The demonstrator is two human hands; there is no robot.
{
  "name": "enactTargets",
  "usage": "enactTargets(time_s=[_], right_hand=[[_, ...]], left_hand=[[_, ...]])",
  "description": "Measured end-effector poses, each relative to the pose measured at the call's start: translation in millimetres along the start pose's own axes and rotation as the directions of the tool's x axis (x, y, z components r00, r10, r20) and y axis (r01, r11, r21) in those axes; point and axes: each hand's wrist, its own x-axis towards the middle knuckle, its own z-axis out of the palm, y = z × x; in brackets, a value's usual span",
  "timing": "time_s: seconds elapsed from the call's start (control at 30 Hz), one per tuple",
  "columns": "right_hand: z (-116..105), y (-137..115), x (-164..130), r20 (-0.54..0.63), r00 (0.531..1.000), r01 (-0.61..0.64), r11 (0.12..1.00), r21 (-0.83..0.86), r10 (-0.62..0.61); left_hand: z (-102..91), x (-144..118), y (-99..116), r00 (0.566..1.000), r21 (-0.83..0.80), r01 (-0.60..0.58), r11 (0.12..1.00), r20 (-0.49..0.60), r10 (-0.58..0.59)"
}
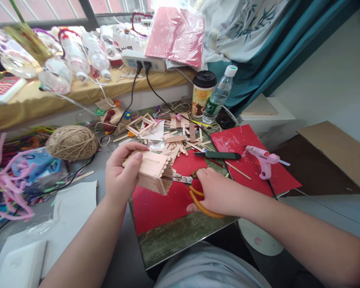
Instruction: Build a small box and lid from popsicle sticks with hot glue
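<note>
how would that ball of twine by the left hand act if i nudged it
The ball of twine looks round and loosely wound, so it would probably roll a little, then stop against the clutter around it. It likely feels light and slightly squashy. A loose strand could snag or unwind.

A pale popsicle-stick box (150,170), held tilted above red paper, meets orange-handled scissors (192,188) at its lower edge.

The left hand (122,173) grips a panel of glued wooden sticks (151,170) above a red sheet (156,208) on the tabletop (168,240). The right hand (217,192), at the panel's 4 o'clock, holds orange-handled scissors (195,192) with the blades at the panel's lower edge. At the scissors' 2 o'clock lies a pink glue gun (264,160). At the panel's 10 o'clock sits a ball of twine (72,142).
</note>
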Motion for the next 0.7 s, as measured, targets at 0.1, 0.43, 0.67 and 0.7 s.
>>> enactTargets(time_s=[0.1, 0.43, 0.67, 0.7], right_hand=[[1.1, -4.3, -1.5, -0.081, 0.996, 0.020, 0.997, -0.078, -0.026], [-15.2, -10.4, -5.2, 0.114, 0.993, -0.004, 0.997, -0.080, 0.013], [-17.2, -24.4, -4.4, -0.011, 0.999, -0.042, 0.938, -0.343, 0.040], [-17.1, -25.6, -4.1, -0.013, 0.999, -0.049, 0.937, -0.345, 0.048]], left_hand=[[2.8, 0.6, -3.5, 0.999, 0.034, 0.017, 0.999, -0.049, -0.015], [13.8, -12.4, 22.5, 1.000, 0.378, -0.014, 0.926, -0.013, 0.020], [11.0, -6.7, 22.4, 0.993, 0.427, 0.116, 0.897, -0.072, -0.094], [10.9, -5.7, 20.6, 0.991, 0.423, 0.127, 0.897, -0.084, -0.101]])
